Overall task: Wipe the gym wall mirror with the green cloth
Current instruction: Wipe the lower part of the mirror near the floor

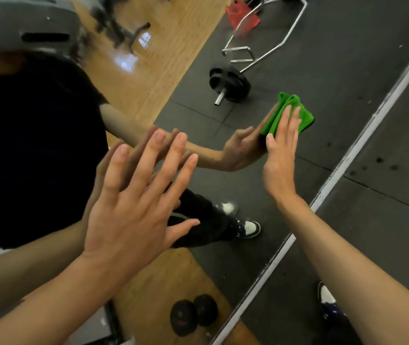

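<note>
Contact: the right hand [282,150] has the green cloth [306,117] pinned flat against the gym wall mirror [323,58], low on the glass and not far above the pale bottom trim [363,138] that runs across on a slant. The fingers [285,120] lie straight and close together over the folded cloth, pressing it rather than gripping it, with green bunched up past the fingertips.

Over on the other side, the left hand [136,195] is up with its palm to the mirror and its fingers spread wide, holding nothing. The tips look to meet their own reflection, so I'd call that a brace on the glass, though I can't say whether the palm touches too.

So we're in the wiping stroke itself, I'd say, working the lower stretch. Next it wants even pressure through that flat palm and a steady sweep along the glass, overlapping passes, keeping the cloth from sliding out from under straight fingers. The left hand will likely leave prints that need a pass too.

In the reflection there's a chrome bar frame [273,46], a black weight plate [228,80], a red bag [240,13] and a pair of dumbbells [193,314].

Anything to read? Nothing. There's a reddish mark on one dumbbell, too blurred to make out, and no label showing on the cloth.
</note>
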Demonstrator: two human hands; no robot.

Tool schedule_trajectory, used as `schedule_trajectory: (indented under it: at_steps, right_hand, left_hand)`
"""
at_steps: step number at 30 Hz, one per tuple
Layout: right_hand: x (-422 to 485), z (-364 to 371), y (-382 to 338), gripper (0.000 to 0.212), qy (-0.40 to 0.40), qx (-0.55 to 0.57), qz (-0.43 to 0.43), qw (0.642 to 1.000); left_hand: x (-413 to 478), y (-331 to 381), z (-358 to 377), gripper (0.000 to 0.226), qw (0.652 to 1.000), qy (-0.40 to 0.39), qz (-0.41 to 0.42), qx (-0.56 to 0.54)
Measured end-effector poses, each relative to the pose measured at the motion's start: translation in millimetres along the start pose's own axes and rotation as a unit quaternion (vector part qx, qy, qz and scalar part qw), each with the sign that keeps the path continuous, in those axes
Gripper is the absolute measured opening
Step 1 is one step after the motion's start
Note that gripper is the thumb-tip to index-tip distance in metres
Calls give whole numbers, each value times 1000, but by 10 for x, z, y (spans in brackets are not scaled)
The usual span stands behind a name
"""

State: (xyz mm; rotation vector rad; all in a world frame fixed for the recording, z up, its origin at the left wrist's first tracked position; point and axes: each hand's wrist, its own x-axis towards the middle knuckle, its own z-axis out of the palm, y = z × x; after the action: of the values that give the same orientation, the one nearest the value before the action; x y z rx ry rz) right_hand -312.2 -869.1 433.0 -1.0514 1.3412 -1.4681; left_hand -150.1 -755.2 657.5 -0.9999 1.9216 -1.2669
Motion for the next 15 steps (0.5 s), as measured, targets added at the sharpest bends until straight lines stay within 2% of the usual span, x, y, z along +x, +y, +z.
schedule_trajectory:
  at_steps: [3,5,10,12,15]
  right_hand:
    - [-211,239,-163,75,57,27,51,997]
    - [-607,467,-203,68,60,17,68,996]
    - [-1779,701,24,69,-64,-14,27,997]
    - [-1504,617,5,69,-56,-6,38,998]
    - [-522,351,-291,69,25,19,50,998]
  left_hand:
    - [4,25,4,103,1000,13,-5,6]
    - [9,43,-18,106,1000,5,-4,7]
    - [-30,55,20,101,1000,15,-2,6]
    - [-21,64,39,98,1000,22,-6,11]
    - [-10,63,90,92,1000,28,-1,9]
